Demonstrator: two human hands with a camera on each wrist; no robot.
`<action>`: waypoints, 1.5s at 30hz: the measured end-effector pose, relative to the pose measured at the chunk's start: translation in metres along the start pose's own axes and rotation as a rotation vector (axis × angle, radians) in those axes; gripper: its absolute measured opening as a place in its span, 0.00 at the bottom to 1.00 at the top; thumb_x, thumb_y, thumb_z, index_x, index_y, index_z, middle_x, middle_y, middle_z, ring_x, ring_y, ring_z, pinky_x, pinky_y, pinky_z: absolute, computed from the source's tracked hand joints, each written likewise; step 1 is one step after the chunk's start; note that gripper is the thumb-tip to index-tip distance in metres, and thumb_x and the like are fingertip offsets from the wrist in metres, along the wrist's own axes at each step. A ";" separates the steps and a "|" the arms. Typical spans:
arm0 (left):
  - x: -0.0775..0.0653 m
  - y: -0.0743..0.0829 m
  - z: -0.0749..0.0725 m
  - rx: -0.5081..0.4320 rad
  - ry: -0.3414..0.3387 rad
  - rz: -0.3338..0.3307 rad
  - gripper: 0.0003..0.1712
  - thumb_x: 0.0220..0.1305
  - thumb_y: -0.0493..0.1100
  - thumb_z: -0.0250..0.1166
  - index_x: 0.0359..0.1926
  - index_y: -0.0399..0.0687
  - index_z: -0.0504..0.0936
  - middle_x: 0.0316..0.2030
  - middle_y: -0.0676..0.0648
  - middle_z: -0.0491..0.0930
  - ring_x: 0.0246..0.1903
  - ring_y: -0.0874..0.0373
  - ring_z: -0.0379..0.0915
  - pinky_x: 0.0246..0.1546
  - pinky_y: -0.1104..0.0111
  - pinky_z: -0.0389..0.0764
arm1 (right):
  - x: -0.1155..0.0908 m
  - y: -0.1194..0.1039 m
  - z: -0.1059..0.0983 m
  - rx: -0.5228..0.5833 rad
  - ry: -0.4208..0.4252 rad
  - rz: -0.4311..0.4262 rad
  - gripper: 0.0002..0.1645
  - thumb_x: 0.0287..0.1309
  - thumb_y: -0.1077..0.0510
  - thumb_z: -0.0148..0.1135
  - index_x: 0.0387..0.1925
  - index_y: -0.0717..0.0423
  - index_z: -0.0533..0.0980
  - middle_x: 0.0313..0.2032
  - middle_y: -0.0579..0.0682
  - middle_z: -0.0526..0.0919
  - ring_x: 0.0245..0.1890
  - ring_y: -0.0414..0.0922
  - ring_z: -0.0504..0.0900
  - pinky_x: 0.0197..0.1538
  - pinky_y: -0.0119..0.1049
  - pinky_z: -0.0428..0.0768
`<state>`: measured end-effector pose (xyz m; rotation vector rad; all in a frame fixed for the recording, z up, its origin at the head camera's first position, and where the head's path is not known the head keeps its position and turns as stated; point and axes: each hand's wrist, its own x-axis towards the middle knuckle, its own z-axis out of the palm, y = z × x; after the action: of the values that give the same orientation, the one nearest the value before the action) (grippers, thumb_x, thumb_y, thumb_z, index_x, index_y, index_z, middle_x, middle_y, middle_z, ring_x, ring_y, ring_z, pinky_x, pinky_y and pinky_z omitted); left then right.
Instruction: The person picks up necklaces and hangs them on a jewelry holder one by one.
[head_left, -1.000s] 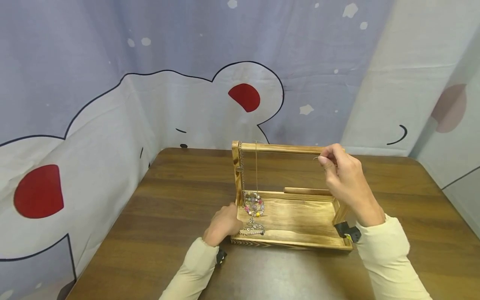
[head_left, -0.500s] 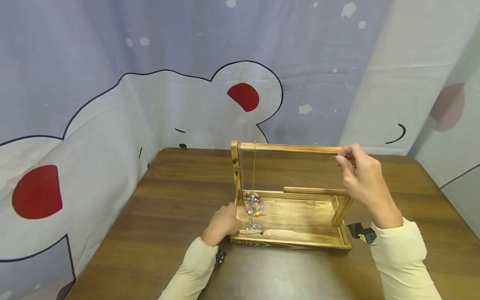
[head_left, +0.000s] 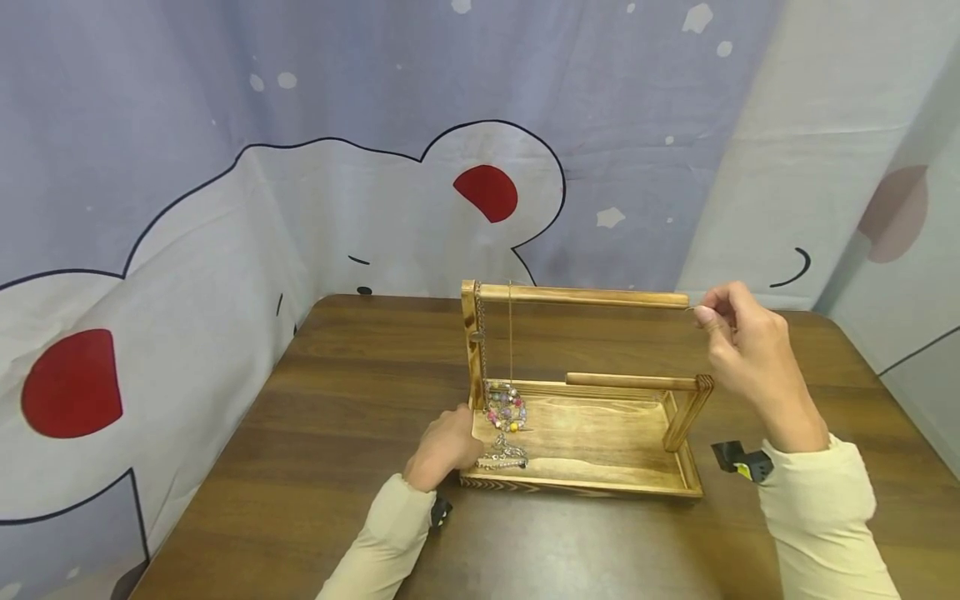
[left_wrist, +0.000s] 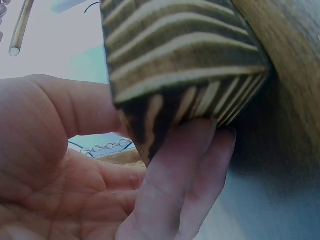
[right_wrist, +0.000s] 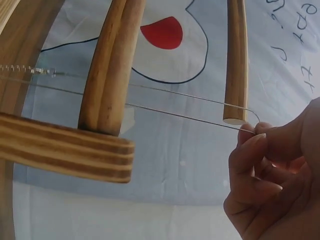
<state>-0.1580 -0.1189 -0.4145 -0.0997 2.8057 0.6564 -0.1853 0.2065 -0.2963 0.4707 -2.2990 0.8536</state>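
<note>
A wooden jewelry stand has a tray (head_left: 581, 492), a long upper bar (head_left: 585, 296) and a shorter lower bar (head_left: 630, 382). My left hand (head_left: 447, 442) grips the tray's left front corner, thumb and fingers on either side of the striped wood (left_wrist: 185, 55). My right hand (head_left: 750, 358) is just beyond the upper bar's free right end. Between thumb and fingertip it pinches a thin silvery necklace (right_wrist: 190, 118), its loop stretched taut past the lower bar in the right wrist view. A sparkling part (right_wrist: 45, 71) of the necklace shows at that view's left.
On the upper bar's left end hang a silver chain (head_left: 482, 358) and a thin gold-toned chain (head_left: 512, 333). Colorful beaded bracelets (head_left: 514, 427) and silver chain jewelry (head_left: 504, 454) lie in the tray's left part. Behind the wooden table (head_left: 360, 367) hangs a printed curtain (head_left: 615, 167).
My right hand has moved rightward along the upper bar with the necklace, from in front of its right end to just past it. The left hand stays on the tray corner.
</note>
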 end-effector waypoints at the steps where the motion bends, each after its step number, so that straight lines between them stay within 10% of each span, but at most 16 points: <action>1: 0.000 0.000 0.000 0.000 -0.003 -0.001 0.31 0.46 0.39 0.64 0.52 0.29 0.69 0.40 0.33 0.76 0.34 0.43 0.75 0.34 0.54 0.76 | 0.000 0.000 0.000 -0.002 -0.001 0.017 0.03 0.59 0.65 0.55 0.34 0.63 0.70 0.25 0.52 0.78 0.24 0.32 0.67 0.29 0.23 0.63; 22: -0.001 0.001 -0.001 0.012 -0.002 -0.010 0.29 0.45 0.39 0.63 0.51 0.30 0.69 0.40 0.33 0.76 0.37 0.40 0.75 0.37 0.53 0.75 | 0.021 -0.010 0.002 -0.020 0.005 0.273 0.12 0.62 0.55 0.51 0.36 0.62 0.73 0.28 0.55 0.79 0.21 0.38 0.71 0.26 0.25 0.65; 45: 0.000 0.000 0.002 0.009 -0.005 -0.015 0.31 0.48 0.42 0.65 0.52 0.30 0.69 0.41 0.33 0.76 0.39 0.38 0.74 0.39 0.51 0.75 | 0.028 -0.041 0.018 0.041 0.062 0.081 0.06 0.57 0.63 0.56 0.31 0.64 0.74 0.21 0.54 0.78 0.17 0.36 0.69 0.22 0.21 0.64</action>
<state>-0.1575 -0.1180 -0.4156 -0.1166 2.7999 0.6394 -0.1922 0.1610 -0.2699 0.3654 -2.2610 0.9430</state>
